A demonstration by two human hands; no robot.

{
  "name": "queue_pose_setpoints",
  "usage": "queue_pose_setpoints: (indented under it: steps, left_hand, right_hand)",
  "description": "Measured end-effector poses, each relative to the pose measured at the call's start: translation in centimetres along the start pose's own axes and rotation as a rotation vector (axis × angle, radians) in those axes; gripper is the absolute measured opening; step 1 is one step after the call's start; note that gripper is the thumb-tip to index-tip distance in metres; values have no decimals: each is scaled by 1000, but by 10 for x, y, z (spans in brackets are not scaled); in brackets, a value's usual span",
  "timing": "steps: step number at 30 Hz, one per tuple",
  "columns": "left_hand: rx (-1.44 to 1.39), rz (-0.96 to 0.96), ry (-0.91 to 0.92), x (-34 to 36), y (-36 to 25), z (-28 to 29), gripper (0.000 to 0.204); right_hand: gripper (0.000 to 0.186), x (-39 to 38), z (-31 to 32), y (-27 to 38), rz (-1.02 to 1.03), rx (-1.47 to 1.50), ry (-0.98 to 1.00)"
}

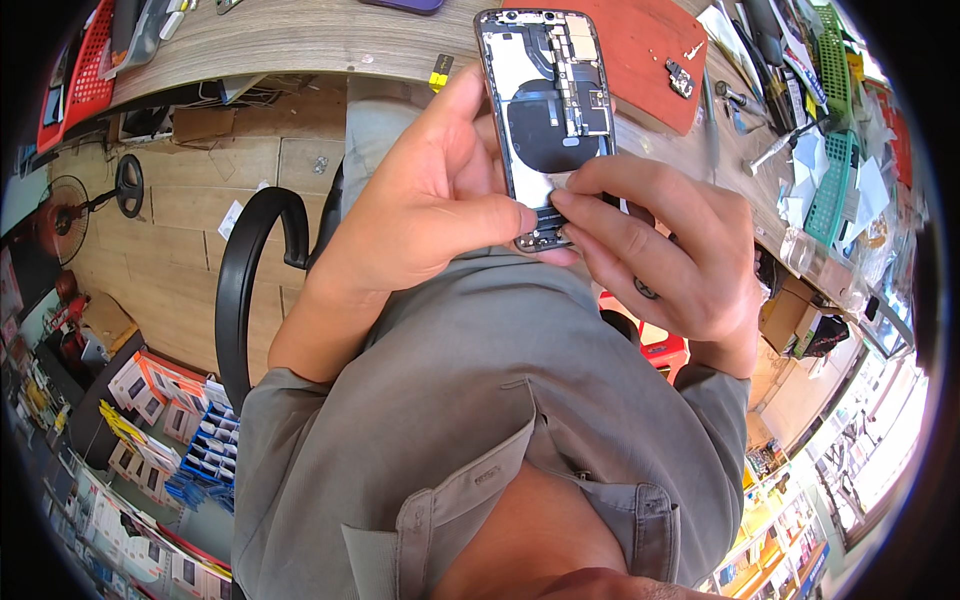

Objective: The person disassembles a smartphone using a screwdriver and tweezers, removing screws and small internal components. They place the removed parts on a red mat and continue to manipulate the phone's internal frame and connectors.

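An opened smartphone [545, 110], its back off and its circuit board, flex cables and black round coil area showing, is tilted upright above my lap. My left hand [420, 210] is closed round its left side, with the thumb pressed on the phone's lower end and the other fingers behind it. At the lower right edge of the phone, my right hand [670, 240] has its thumb and fingertips pinched together against the inside. Whatever sits between those fingertips is hidden. A small dark round thing shows among the right hand's curled fingers, too unclear to name.
On the wooden bench [300, 40] ahead lies an orange-red mat [640, 50] bearing a small metal part [679, 78]. Right of it are a screwdriver [775, 150] and green baskets [830, 190]. A red basket [92, 75] stands far left, a black chair armrest [232, 300] beside me.
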State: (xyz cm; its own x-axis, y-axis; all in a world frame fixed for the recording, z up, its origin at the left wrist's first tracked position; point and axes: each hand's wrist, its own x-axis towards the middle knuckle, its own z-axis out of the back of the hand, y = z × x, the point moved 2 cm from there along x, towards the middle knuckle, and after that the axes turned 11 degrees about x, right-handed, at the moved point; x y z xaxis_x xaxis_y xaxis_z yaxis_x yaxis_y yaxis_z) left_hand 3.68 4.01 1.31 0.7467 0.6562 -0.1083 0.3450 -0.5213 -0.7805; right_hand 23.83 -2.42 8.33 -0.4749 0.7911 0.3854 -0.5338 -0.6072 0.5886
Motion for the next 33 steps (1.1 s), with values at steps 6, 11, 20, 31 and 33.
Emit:
queue_pose_setpoints:
  steps: [6, 11, 20, 31, 33]
  left_hand:
    - [17, -5, -24, 0, -2, -2, 93]
    - [10, -15, -7, 1, -1, -1, 93]
    - [21, 0, 6, 4, -3, 0, 94]
    - [18, 39, -2, 2, -7, -3, 96]
    - [28, 38, 6, 2, -7, -2, 97]
  right_hand:
    - [35, -1, -2, -1, 5, 15, -14]
    - [37, -2, -2, -2, 1, 6, -20]
    - [39, -2, 0, -2, -21, 4, -9]
    - [38, -5, 8, 0, -129, -10, -13]
    - [38, -6, 8, -1, -123, -21, -18]
